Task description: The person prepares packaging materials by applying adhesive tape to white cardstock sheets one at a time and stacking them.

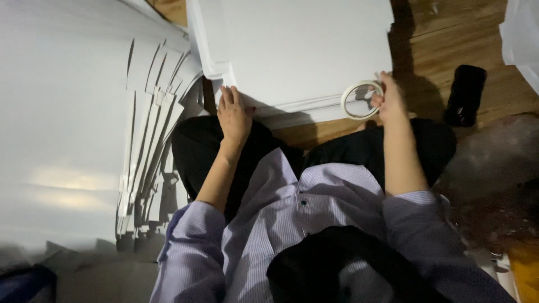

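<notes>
- Nearest the camera: the person's striped lilac shirt (314,224), sleeves pushed up, with a dark rounded shape (337,269) low on the chest; what it is cannot be told.
- Largest item: a fanned spread of white cut sheets (151,146), well out beyond the left hand, lying over a broad pale surface.
- Next in size: a stack of white boards (292,50) directly ahead of both hands, resting on the wooden floor (449,50). The boards are plain white, with no label or print visible.
- Left hand (234,115): released, fingers flat and extended, pressing on the near edge of the stack of white boards beside a notched corner.
- Right hand (388,100): grasping a roll of pale tape (362,100), pinched at the ring's rim and held over the near right edge of the boards.
- Step in hand, as a judgement: steadying the boards while readying tape. The next move would call for finding and lifting the tape's free end.
- Smallest item: a dark object (465,94) on the floor, beyond the right hand; unidentifiable.
</notes>
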